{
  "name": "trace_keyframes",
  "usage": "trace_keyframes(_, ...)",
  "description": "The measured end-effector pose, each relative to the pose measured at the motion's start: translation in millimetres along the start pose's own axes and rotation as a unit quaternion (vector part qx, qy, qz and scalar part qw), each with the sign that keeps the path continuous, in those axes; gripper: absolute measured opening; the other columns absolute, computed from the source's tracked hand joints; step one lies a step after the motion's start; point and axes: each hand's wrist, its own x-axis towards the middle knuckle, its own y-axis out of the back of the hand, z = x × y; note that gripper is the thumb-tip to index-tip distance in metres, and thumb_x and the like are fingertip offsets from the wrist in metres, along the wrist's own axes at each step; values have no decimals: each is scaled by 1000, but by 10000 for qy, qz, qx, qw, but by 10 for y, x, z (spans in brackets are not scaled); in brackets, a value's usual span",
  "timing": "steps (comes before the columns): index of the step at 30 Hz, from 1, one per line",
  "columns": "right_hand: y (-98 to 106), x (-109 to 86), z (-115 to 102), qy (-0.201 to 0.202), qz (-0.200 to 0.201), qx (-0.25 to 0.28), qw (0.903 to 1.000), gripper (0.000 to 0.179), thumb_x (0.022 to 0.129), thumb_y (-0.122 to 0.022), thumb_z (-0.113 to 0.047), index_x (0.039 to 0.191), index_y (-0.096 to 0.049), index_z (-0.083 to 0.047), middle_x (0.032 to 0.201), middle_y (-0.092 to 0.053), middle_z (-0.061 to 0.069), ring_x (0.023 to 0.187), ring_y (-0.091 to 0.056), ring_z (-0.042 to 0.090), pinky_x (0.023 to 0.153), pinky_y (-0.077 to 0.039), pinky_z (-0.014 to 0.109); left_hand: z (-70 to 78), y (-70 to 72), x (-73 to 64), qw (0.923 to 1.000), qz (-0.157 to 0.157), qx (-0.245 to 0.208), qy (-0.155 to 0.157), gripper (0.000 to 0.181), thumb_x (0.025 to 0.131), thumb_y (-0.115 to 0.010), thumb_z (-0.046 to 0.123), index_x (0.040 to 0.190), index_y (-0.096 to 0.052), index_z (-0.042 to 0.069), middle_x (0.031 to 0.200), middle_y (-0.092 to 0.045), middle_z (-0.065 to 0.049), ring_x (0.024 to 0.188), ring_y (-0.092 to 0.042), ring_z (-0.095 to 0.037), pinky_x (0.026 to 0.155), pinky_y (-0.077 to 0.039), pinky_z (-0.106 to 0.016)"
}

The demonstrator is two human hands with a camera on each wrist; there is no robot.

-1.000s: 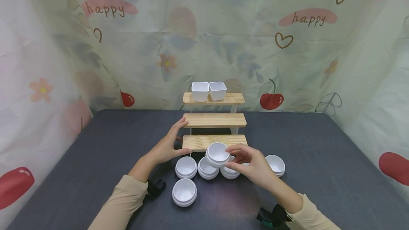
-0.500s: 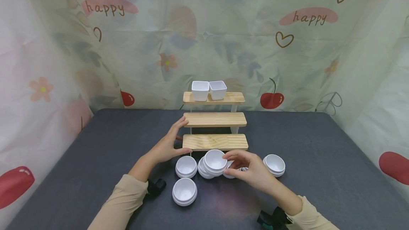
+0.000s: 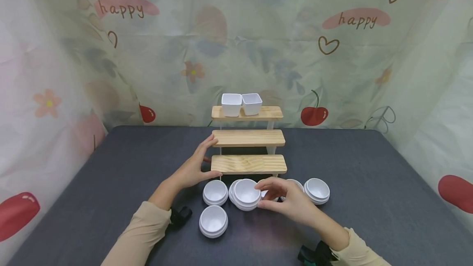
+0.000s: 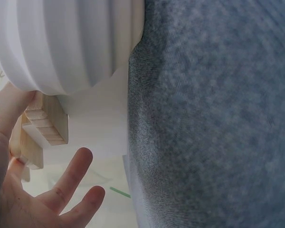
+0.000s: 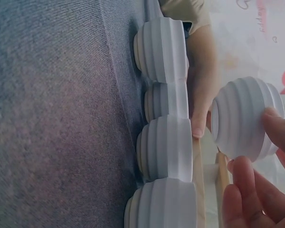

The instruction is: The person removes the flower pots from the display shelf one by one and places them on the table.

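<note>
My right hand (image 3: 290, 198) pinches a round white ribbed bowl (image 3: 246, 192) near its rim, thumb on one side and fingers on the other. In the right wrist view the held bowl (image 5: 247, 118) hangs upright above a row of similar bowls (image 5: 166, 147), apart from them. My left hand (image 3: 194, 169) lies against the left side of a three-tier wooden stand. Its thumb touches the lowest shelf (image 3: 249, 164) and a fingertip reaches the middle shelf (image 3: 251, 138). Two of its fingers stretch out straight in the left wrist view. My right hand partly hides the bowls behind it.
Two square white cups (image 3: 231, 105) stand on the top shelf (image 3: 271, 112). A white bowl (image 3: 215, 192) ends the row at the left, another bowl (image 3: 213, 221) sits in front of it, and one more (image 3: 317, 191) lies at the right end. Printed cloth surrounds the dark table (image 3: 155, 151).
My right hand has brought the held bowl down and slightly left, from in front of the lowest shelf to over the row's front. My left hand has stayed at the stand.
</note>
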Motion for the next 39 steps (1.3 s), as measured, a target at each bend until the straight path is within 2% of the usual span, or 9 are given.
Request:
trace_keyframes(7, -22, -18, 20, 278, -211, 276, 9990, 31, 79, -73, -10, 107, -62, -4, 98, -66, 16, 78, -62, -2, 64, -54, 22, -6, -2, 2, 10000, 7, 33, -16, 91, 79, -76, 22, 147, -17, 15, 158, -6, -12, 110, -57, -36, 92, -50, -49)
trace_keyframes(15, -42, -45, 54, 314, -469, 383, 9977, 30, 80, -73, -11, 106, -63, -3, 97, -65, 16, 79, -62, -1, 67, -55, 23, 9, 1, -1, 10000, -10, 34, 48, 93, 78, -76, 22, 148, -16, 17, 158, -5, -11, 111, -57, -36, 93, -50, -49)
trace_keyframes(21, -55, -57, 64, 266, -551, 397, 9973, 30, 80, -73, -14, 106, -64, -4, 97, -65, 15, 77, -62, -1, 65, -54, 22, 2, -1, -2, 10000, -6, 32, 26, 92, 79, -76, 23, 148, -16, 16, 158, -5, -11, 111, -56, -36, 93, -50, -49)
trace_keyframes(39, -104, -85, 101, 594, -695, 347, 9952, 28, 80, -73, -12, 105, -64, -5, 93, -65, 13, 75, -60, -1, 64, -54, 22, 3, -4, -3, 10000, 0, -8, 52, 92, 78, -76, 22, 148, -16, 16, 158, -5, -10, 113, -55, -36, 93, -50, -49)
